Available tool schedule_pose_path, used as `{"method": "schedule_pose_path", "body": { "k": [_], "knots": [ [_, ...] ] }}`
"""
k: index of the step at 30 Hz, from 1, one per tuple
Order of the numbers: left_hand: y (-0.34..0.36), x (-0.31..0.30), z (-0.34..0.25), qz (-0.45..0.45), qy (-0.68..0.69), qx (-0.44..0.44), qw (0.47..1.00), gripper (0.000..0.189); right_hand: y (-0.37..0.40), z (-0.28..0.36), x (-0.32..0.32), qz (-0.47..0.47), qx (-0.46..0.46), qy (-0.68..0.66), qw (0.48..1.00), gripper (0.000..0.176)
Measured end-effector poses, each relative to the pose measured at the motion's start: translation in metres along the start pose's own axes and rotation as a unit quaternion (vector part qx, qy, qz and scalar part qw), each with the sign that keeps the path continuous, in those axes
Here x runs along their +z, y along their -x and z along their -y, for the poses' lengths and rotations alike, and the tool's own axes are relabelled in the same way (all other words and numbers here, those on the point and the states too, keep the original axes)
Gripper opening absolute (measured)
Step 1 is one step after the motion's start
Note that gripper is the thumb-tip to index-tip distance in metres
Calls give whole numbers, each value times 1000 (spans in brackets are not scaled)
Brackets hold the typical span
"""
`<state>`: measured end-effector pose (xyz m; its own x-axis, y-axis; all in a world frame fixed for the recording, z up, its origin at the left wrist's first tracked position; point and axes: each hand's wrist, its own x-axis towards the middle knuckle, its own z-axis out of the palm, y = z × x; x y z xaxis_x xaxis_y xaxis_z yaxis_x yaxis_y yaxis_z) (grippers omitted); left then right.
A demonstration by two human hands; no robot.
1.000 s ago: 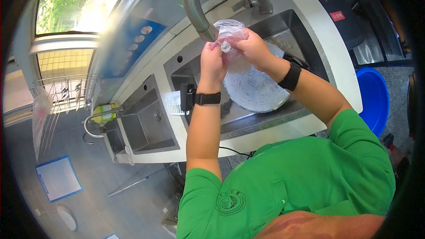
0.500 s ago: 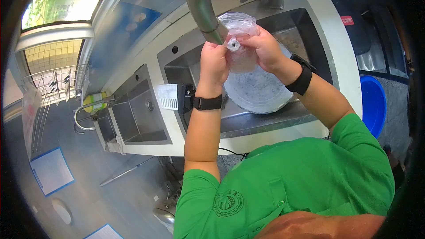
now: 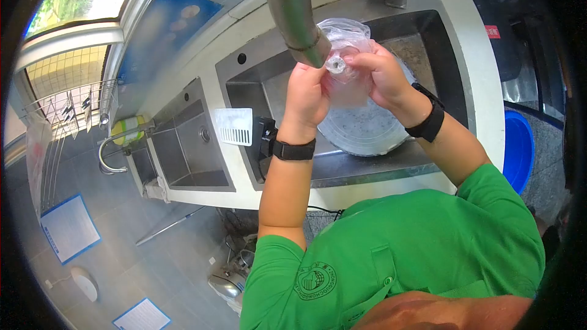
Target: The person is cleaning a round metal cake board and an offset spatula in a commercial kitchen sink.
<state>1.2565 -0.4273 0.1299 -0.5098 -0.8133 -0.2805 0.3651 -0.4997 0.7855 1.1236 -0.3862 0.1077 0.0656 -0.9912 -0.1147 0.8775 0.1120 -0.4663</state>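
A roll of thin clear plastic [image 3: 351, 88], its hollow core end facing up, is held between both hands above the sink. My left hand [image 3: 306, 96] grips its left side, with the fingers partly hidden behind it. My right hand [image 3: 385, 76] closes on the right side, thumb near the core. Loose film bulges out beyond the fingers, close to the metal faucet spout [image 3: 312, 49]. Beneath the hands, a round pale lid or basin [image 3: 361, 131] sits in the sink [image 3: 342, 171]; its exact kind is unclear.
The second sink [image 3: 189, 140] is to the left, with a curved faucet [image 3: 109, 159] beyond it. A slotted white piece [image 3: 235, 127] stands by my left wrist. On the right are a blue tub [image 3: 518, 150] and a dark bin [image 3: 495, 36]. A wire rack [image 3: 67, 110] hangs at far left.
Both hands and the plastic roll have shifted slightly right in view, along with the faucet and sinks as the camera moved. The grip looks much the same.
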Motion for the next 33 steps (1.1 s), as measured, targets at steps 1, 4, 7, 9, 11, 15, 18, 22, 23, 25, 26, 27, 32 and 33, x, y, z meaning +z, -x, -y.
{"method": "schedule_pose_path", "body": {
  "k": [1, 4, 7, 9, 11, 15, 18, 22, 23, 25, 26, 27, 32, 33],
  "knots": [
    [1, 1, 1, 8, 9, -8, 1000, 21, 2, 0, -1, 0, 1, 0, 1000, 26],
    [3, -3, 7, -3, -1, -12, 1000, 28, 4, -3, -5, -2, 20, 10, 1000, 25],
    [3, -9, 12, -18, 12, -31, 999, 28, 5, -7, -8, -8, 33, 0, 999, 24],
    [4, -12, 14, -9, 11, -35, 999, 28, 5, -9, -10, -19, 48, -6, 999, 24],
    [5, -14, 16, 1, 10, -39, 999, 27, 6, -10, -13, -20, 59, -11, 998, 23],
    [5, -9, 19, -23, -43, -29, 998, 24, 6, -13, -14, -38, 68, -1, 997, 23],
    [5, -16, 26, -62, -70, -47, 995, 25, 4, -33, -10, -100, -22, 150, 983, 26],
    [7, -13, 29, -39, -92, -66, 993, 27, 0, -69, -21, -157, -180, 515, 823, 39],
    [6, -10, 31, -36, -85, -23, 995, 25, 0, -68, -20, -165, -182, 517, 820, 39],
    [-2, -21, 30, -21, -75, -30, 997, 22, 3, -71, -21, -145, -175, 489, 842, 43],
    [-4, -22, 27, -23, -95, -4, 995, 21, 2, -68, -23, -116, -112, 408, 899, 47],
    [-7, -20, 26, -26, -115, 23, 993, 19, 7, -63, -24, -117, -112, 409, 898, 47],
    [-12, -2, 13, -45, -92, 31, 994, 22, 46, -30, -50, 7, -79, 388, 918, 54],
    [-10, 0, 12, -42, -88, 36, 995, 22, 57, -24, -60, 9, -81, 394, 915, 54]
  ]
}}
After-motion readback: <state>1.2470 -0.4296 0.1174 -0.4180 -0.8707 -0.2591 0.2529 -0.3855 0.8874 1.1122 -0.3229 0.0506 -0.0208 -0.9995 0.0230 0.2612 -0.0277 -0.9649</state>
